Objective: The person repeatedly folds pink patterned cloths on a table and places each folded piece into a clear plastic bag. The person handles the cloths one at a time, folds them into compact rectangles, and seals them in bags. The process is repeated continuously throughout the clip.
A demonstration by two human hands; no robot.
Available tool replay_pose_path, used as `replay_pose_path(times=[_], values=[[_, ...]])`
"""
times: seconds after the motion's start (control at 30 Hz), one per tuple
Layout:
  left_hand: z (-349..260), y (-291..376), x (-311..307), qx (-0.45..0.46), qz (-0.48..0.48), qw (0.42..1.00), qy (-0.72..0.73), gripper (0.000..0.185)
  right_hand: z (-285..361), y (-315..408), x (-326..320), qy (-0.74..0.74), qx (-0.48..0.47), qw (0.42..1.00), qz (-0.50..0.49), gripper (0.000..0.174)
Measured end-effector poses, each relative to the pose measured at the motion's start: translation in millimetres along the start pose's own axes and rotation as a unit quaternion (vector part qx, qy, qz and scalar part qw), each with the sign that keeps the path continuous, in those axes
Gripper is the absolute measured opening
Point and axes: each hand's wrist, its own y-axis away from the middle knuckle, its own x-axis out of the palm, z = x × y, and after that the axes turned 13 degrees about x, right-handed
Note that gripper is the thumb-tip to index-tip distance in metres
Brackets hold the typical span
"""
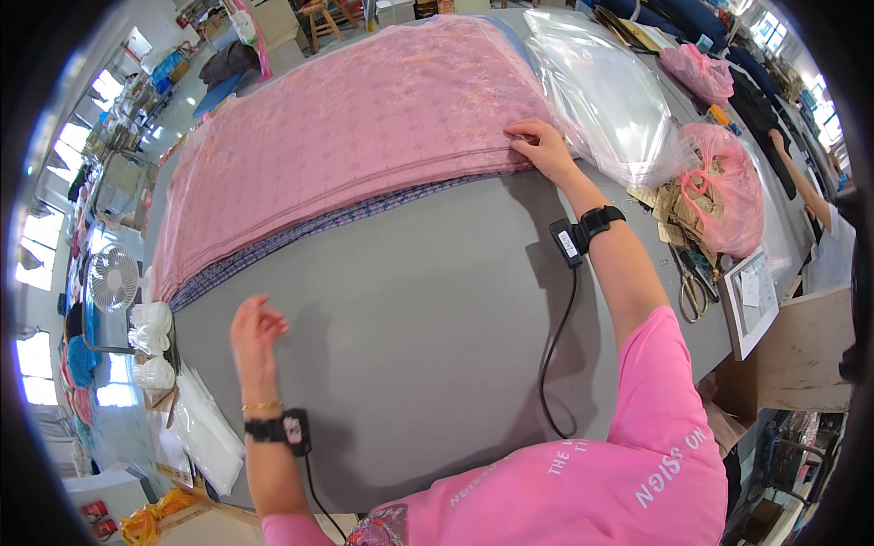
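Note:
A stack of folded pink patterned fabric [369,102] lies across the far half of the grey table [423,293]. Beneath its near edge shows dark blue patterned fabric [328,218]. My right hand [543,147] is at the near right corner of the pink stack, thumb and fingertips pinching its upper layer. Over the left part of the table, my left hand [256,334] is held up with loosely bent fingers and nothing in it, apart from the fabric. Each wrist wears a black strapped device with a cable.
Clear plastic bags [608,95] lie right of the stack. Nearby are a pink plastic bag [734,198], tan tags [683,205] and scissors [693,293]. White plastic sleeves [205,430] and a fan [113,278] stand left. Another person's arm [802,174] reaches in at far right.

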Motion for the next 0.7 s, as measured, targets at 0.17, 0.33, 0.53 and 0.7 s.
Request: replay_pose_path(times=[0.17, 0.33, 0.53, 0.7], values=[[28.0, -28.1, 77.1, -0.035, 0.109, 0.991, 0.072, 0.033, -6.1, -5.0, -0.8, -0.014, 0.015, 1.000, 0.004, 0.022], [35.8, -32.9, 88.9, -0.096, 0.127, 0.981, 0.113, 0.037, 23.1, -3.7, -12.3, 0.025, 0.108, 0.993, -0.046, 0.022], [29.6, -36.7, 75.0, -0.138, 0.035, 0.960, 0.242, 0.057, 117.1, 116.1, -47.1, 0.031, -0.121, 0.992, -0.018, 0.028], [25.0, -17.6, 47.0, -0.110, -0.042, 0.895, 0.430, 0.063, 187.0, 273.1, -63.1, 0.036, -0.163, 0.944, 0.283, 0.015]])
